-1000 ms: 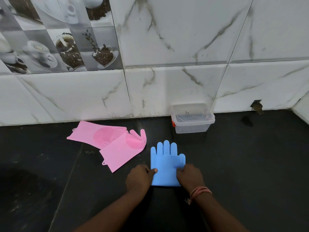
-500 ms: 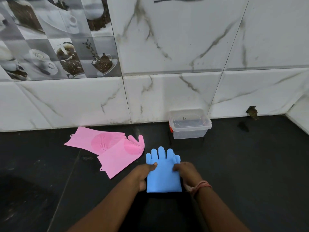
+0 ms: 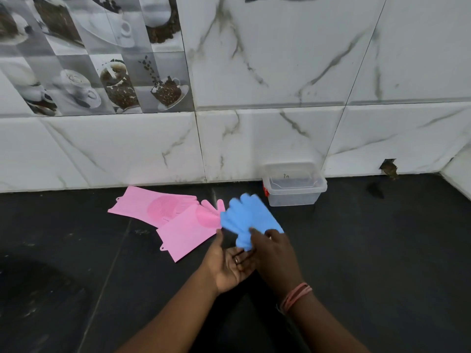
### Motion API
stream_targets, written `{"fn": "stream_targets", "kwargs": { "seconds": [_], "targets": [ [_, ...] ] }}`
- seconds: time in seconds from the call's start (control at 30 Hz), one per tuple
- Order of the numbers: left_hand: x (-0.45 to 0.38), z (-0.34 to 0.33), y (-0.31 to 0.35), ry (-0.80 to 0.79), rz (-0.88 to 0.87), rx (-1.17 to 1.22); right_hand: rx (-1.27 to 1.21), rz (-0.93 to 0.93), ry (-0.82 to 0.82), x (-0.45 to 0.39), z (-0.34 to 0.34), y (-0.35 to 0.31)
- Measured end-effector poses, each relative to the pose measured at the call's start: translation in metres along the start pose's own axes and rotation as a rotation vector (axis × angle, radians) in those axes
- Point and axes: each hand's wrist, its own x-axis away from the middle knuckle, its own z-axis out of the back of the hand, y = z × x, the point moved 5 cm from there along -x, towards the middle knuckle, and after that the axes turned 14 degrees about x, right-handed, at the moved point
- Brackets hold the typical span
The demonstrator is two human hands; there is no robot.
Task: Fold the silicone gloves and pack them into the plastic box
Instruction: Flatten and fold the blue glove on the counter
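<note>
The soft blue silicone glove [image 3: 248,219] is off the black stone counter [image 3: 369,250], lifted between both hands near the middle of the counter, its fingers fanned up and away toward the wall and blurred by motion; the right hand [image 3: 274,256] closes over its lower part, thumb and fingers pinching the cuff end, while the left hand [image 3: 226,266] lies palm-up beneath, fingers spread and loose, touching the glove's underside rather than clamping it, as far as the blur lets me tell; that cradling looks meant to support the floppy sheet while it is doubled over, since silicone sags and springs back unless both ends are controlled; whether a fold is already in the glove cannot be told, because the right hand covers that part; two flat pink silicone gloves [image 3: 163,212] with round bristle patches lie just to the left, one overlapping the other, nearer the back edge of the counter, not yet folded; the small clear plastic box [image 3: 294,186] stands at the back edge against the white marble wall tiles [image 3: 280,72], close beyond the blue glove; it is hard to say whether the box carries a lid; a reddish clip shows at its left end; a braided thread band [image 3: 295,296] circles the right wrist; both forearms are cut off by the lower frame
</note>
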Motion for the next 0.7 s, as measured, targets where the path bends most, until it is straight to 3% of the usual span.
{"fn": "stream_targets", "kwargs": {
  "seconds": [0.07, 0.17, 0.3, 0.37, 0.5, 0.6, 0.63, 0.7],
  "targets": [
    [0.005, 0.011, -0.005, -0.003, 0.004, 0.101, 0.088, 0.128, -0.111, 0.033, -0.02, -0.019],
    [0.006, 0.021, -0.009, 0.04, -0.078, 0.067, 0.082, 0.133, -0.3, 0.075, -0.043, -0.029],
    [0.005, 0.025, -0.021, 0.079, -0.087, -0.101, -0.32, -0.027, -0.572, 0.085, -0.049, -0.012],
    [0.003, 0.029, -0.022, 0.097, -0.147, -0.131, -0.551, -0.108, -0.572, 0.078, -0.041, -0.002],
    [0.005, 0.032, -0.022, 0.201, -0.288, -0.197, -0.832, -0.51, -0.373, 0.065, -0.032, 0.024],
    [0.009, 0.024, -0.026, 0.044, -0.291, -0.177, -0.755, -0.921, -0.186, 0.072, -0.029, 0.051],
    [0.011, 0.019, -0.031, -0.046, -0.254, -0.153, -0.806, -1.018, -0.248, 0.076, -0.031, 0.055],
    [0.015, 0.007, -0.04, -0.213, -0.172, -0.109, -1.191, -1.072, -0.466, 0.085, -0.047, 0.054]
  ]
}}
